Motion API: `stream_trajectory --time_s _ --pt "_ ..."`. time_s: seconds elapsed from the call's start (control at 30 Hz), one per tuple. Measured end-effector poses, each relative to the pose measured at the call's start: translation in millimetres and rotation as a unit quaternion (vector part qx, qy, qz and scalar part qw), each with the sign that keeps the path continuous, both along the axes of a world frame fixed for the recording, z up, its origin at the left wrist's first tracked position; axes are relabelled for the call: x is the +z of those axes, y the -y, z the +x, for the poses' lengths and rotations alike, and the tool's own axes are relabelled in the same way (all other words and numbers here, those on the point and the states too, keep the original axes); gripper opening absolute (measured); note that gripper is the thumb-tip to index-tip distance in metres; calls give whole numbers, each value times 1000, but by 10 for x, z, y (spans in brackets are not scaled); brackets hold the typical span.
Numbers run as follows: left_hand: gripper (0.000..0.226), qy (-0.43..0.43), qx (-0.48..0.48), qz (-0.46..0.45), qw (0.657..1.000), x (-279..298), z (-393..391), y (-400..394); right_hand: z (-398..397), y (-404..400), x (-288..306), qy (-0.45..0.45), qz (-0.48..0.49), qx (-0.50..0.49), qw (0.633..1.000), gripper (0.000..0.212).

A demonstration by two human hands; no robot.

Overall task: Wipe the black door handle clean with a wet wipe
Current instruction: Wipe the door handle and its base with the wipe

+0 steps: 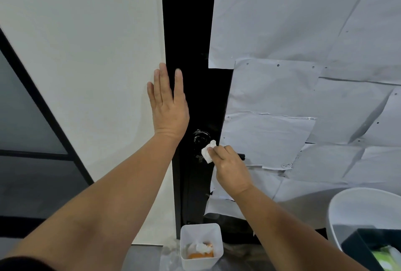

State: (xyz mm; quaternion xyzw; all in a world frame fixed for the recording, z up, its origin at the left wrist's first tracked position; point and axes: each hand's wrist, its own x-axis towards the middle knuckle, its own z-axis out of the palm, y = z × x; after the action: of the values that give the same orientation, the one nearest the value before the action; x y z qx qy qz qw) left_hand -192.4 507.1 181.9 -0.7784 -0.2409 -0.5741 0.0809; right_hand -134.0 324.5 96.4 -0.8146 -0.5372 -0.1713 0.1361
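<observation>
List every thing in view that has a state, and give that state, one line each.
left hand: open, flat against the wall and door edge
right hand: pinching the wet wipe at the handle
wet wipe: crumpled, pressed to the black door
door handle: mostly hidden, only its end shows
small white bin: open, holding used wipes

Below me on the floor stood a small white square bin (201, 249), with crumpled white tissue and something orange lying in it. To my right sat a large white round tub (355, 212), and just beside it a dark box (358, 247) holding a green-and-white packet (386, 256). Overlapping sheets of white paper (303, 53), dotted with small dark marks, covered the surface on my right. A plain white wall (86, 43) rose on my left, and past it a dark-framed frosted glass panel (23, 119).
</observation>
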Motion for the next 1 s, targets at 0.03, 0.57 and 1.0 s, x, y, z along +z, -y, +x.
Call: stream_trajectory --time_s 0.03,0.57,1.0 --pt "59 -24 -1 1 1000 -146 -61 19 0 12 -5 -7 1 3 1000 58" --pt "21 -130 -82 -258 954 -773 -412 300 -13 -158 147 -238 64 -69 967 37" --pt "23 -61 -286 -688 664 -560 -487 452 24 -171 299 -394 187 -88 895 25"
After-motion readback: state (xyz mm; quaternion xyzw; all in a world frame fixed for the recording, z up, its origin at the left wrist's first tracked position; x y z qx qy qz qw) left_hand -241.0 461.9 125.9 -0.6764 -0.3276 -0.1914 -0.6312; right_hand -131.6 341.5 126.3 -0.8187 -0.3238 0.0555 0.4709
